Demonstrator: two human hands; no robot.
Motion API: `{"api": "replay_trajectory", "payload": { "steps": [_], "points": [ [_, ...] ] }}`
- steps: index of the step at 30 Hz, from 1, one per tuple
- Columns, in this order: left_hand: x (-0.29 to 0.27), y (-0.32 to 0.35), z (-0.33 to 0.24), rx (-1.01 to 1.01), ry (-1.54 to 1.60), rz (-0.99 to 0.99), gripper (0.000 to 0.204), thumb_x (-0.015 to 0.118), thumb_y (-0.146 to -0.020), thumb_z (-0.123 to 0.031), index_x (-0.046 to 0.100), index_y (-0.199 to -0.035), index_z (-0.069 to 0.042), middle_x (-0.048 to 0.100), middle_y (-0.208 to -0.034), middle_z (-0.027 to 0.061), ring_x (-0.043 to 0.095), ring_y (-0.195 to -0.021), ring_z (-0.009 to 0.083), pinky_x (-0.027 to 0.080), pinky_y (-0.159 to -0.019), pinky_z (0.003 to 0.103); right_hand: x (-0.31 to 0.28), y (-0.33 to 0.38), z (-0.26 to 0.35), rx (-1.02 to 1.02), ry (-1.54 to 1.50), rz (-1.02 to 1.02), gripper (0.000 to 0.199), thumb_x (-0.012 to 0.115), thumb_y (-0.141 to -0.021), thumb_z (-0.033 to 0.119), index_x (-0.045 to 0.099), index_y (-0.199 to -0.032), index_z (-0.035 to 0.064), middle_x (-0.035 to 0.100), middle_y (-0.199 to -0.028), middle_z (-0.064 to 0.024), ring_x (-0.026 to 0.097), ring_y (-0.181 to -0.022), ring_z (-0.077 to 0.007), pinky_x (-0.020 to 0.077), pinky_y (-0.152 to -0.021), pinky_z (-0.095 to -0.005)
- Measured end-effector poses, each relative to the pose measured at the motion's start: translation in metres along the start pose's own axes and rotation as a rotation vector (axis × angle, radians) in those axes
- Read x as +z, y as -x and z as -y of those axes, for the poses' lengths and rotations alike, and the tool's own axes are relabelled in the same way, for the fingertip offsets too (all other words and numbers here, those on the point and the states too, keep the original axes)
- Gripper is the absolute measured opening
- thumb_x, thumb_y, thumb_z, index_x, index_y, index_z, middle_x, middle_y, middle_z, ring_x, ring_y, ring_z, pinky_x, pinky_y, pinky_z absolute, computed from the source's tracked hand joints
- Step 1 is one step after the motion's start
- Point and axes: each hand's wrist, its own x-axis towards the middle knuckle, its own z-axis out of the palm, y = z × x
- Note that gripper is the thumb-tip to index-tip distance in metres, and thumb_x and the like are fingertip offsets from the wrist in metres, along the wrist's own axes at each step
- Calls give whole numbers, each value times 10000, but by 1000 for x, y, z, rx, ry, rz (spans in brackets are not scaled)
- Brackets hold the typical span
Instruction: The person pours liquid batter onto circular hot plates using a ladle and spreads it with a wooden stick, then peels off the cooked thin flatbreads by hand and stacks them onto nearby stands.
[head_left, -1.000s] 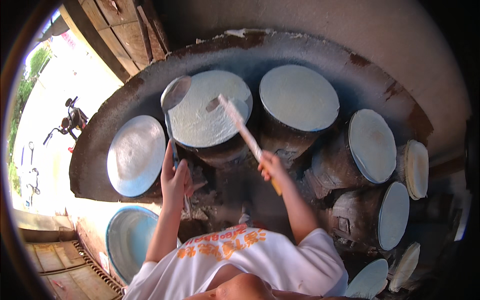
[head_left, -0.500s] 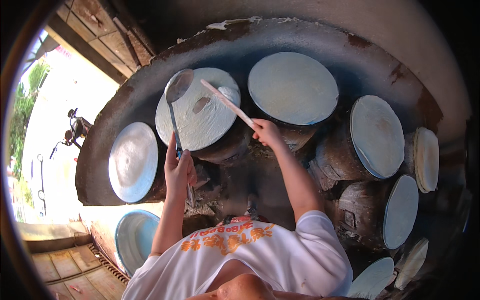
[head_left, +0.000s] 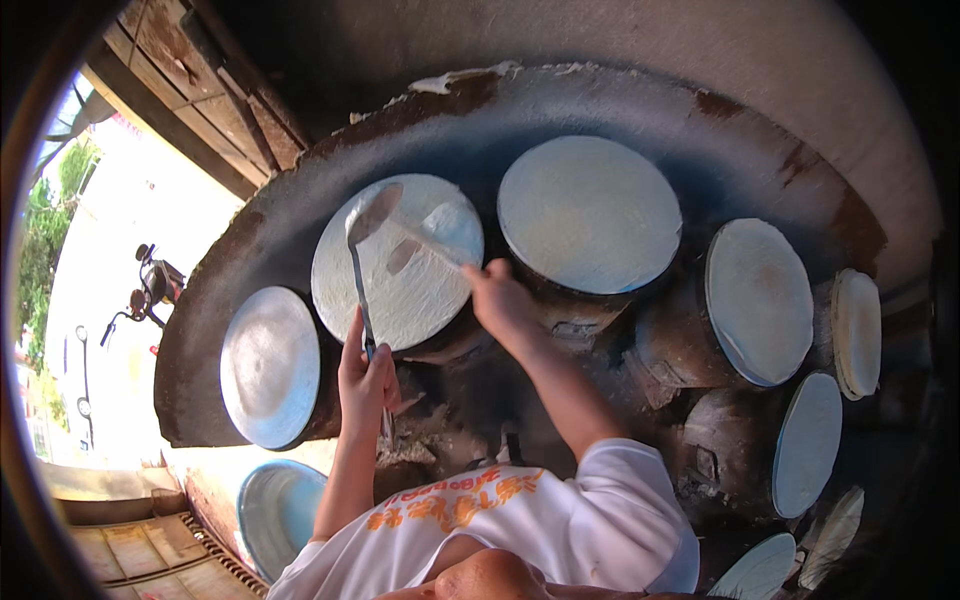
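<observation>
My left hand (head_left: 366, 382) is closed round the long handle of a metal ladle (head_left: 378, 214), whose bowl hangs over the far part of a round griddle. A white layer of batter (head_left: 375, 310) covers that griddle, with a small darker bare patch (head_left: 403, 257) near its middle. In my right hand (head_left: 503, 302), at the griddle's right edge, is a pale flat wooden stick (head_left: 432, 243), smeared by motion. It reaches left across the batter toward the ladle. A thicker mound of batter (head_left: 452, 218) lies just beyond the stick.
Other round griddles stand in an arc: a bare-looking one (head_left: 270, 368) at left, a pale-coated one (head_left: 590, 215) at right, and several more down the right side. A curved, sooty wall (head_left: 590, 95) rises behind them. At lower left is a light blue basin (head_left: 262, 520).
The whole scene sits lower in the picture. My right hand has moved left, closer to the griddle, sweeping the stick over the batter. My left hand still holds the ladle above it.
</observation>
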Motion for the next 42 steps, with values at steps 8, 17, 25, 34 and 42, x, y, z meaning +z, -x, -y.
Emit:
{"api": "replay_trajectory", "payload": {
  "steps": [8, 17, 25, 34, 42],
  "points": [
    [26, -46, -13, -251, 272, 121, 574, 463, -967, -123, 223, -1470, -260, 299, -593, -44, 291, -420, 58, 280, -382, 220, 20, 1, 2, 87, 62, 13, 326, 433, -918, 171, 512, -1230, 119, 499, -1003, -204, 601, -778, -407, 493, -676, -500],
    [9, -61, -35, -206, 465, 142, 501, 427, -975, -125, 297, -1434, -277, 324, -610, -38, 298, -408, 40, 249, -337, 180, 35, 72, -14, 102, 39, -136, 297, 565, -877, 150, 567, -1174, 141, 517, -933, -163, 579, -759, -406, 482, -616, -479],
    [-49, -75, -25, -492, 1173, 329, 282, 400, -1003, -210, 513, -1244, -303, 318, -624, -47, 321, -428, 45, 310, -382, 189, 15, 76, -25, 72, 37, -74, 320, 577, -874, 146, 577, -1193, 136, 510, -895, -155, 570, -724, -369, 478, -597, -451],
    [-55, -83, -16, -727, 1371, 194, 298, 475, -968, -203, 410, -693, -109, 349, -550, -45, 356, -438, 57, 340, -424, 221, 1, 11, -44, -138, -41, -60, 238, 518, -908, 170, 596, -1131, 141, 510, -877, -159, 573, -734, -385, 475, -615, -474],
    [-43, -114, 9, -590, 1212, 80, 223, 503, -956, -210, 433, -768, -114, 322, -542, -52, 330, -447, 57, 329, -431, 207, 13, 110, -29, 68, -93, -171, 243, 570, -881, 167, 627, -1112, 116, 567, -865, -151, 595, -778, -359, 495, -655, -434]
  ]
}}
